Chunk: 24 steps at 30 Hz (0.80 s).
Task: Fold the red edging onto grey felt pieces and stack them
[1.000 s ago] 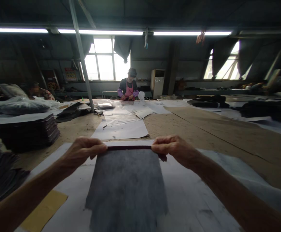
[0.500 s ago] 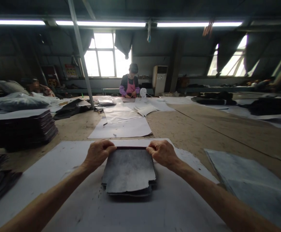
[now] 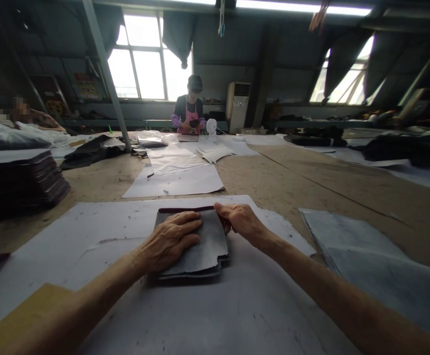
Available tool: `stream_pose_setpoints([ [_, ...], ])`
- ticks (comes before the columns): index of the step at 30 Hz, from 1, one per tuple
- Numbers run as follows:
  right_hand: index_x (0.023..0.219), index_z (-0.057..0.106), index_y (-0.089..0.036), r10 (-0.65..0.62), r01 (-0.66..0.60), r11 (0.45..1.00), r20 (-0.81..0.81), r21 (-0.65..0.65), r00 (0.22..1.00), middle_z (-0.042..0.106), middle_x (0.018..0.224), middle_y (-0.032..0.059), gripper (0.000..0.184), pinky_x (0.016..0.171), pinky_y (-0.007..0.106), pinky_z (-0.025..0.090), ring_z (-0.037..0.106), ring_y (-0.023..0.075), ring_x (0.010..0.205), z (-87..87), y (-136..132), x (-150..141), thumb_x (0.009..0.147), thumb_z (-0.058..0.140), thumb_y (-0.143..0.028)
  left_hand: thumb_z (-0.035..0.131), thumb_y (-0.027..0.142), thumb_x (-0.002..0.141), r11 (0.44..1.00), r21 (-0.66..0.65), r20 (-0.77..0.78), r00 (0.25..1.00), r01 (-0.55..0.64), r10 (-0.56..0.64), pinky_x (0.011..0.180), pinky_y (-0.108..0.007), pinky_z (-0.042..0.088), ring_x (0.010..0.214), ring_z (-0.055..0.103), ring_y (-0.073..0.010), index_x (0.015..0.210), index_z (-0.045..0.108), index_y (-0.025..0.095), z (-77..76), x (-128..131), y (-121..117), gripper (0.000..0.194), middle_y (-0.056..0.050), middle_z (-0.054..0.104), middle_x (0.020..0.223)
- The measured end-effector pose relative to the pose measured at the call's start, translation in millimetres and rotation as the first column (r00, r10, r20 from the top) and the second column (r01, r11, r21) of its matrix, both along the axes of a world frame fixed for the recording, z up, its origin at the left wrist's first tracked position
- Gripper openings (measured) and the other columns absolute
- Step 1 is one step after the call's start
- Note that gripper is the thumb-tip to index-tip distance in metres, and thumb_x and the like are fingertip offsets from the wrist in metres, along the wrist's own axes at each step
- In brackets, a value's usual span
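Observation:
A small stack of dark grey fabric pieces (image 3: 207,246) lies on white paper (image 3: 100,222) in front of me. My left hand (image 3: 170,239) rests flat on top of the stack, fingers stretched out toward the far edge. My right hand (image 3: 239,219) is at the stack's far right corner, fingers curled around the edge of the top piece. A dark red strip shows along the far edge of the stack.
A tall pile of dark fabric pieces (image 3: 18,185) stands at the left. A grey sheet (image 3: 366,251) lies at the right. More white paper sheets (image 3: 174,180) lie farther up the long wooden table (image 3: 303,185). A person in a pink apron (image 3: 189,111) works at the far end.
I laid the held grey piece down onto the stack. My left hand let go of the edge and moved flat onto the top; my right hand stayed at the far right corner.

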State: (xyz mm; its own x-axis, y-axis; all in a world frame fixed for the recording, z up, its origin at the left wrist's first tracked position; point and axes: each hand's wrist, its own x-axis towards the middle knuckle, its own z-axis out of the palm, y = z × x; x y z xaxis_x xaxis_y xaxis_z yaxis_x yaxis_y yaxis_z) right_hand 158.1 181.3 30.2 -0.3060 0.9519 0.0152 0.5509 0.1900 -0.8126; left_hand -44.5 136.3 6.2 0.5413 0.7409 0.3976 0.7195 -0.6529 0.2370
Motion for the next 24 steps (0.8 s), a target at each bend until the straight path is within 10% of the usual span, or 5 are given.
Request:
stream_pose_setpoints([
  [5,0.075,0.056,-0.011,0.022,-0.079,0.975,-0.266,-0.207,0.964,0.062,0.075,0.008,0.06,0.036,0.019,0.029,0.046,0.0052,0.04,2.6,-18,6,0.091,0.016,-0.052,0.041,0.036,0.09,0.999,-0.048,0.012,1.0,-0.017,0.018,0.103,-0.038,0.035,0.12,0.041,-0.0188,0.122,0.051,0.021,-0.1,-2,1,0.036,-0.005,0.046,0.129],
  [19,0.08,0.06,-0.014,0.188,-0.333,0.879,-0.392,-0.343,0.9,0.044,0.043,-0.0063,0.025,0.037,0.015,0.028,0.038,0.0047,0.036,-0.8,-61,11,0.08,0.056,-0.039,0.039,0.038,0.089,0.995,-0.099,-0.07,0.997,-0.02,0.013,0.102,-0.033,0.035,0.118,0.042,-0.0187,0.122,0.051,0.019,8.6,-1,2,0.039,-0.005,0.046,0.129],
  [24,0.095,0.064,-0.017,0.222,-0.365,0.822,-0.345,-0.437,0.912,0.059,0.066,-0.0026,0.025,0.038,0.013,0.029,0.04,0.0023,0.041,-6.0,-84,33,0.073,0.06,-0.029,0.044,0.046,0.085,0.994,-0.108,-0.134,0.991,-0.016,0.002,0.103,-0.039,0.031,0.122,0.037,-0.0236,0.129,0.042,0.022,9.8,-1,-4,0.05,-0.005,0.039,0.135],
])
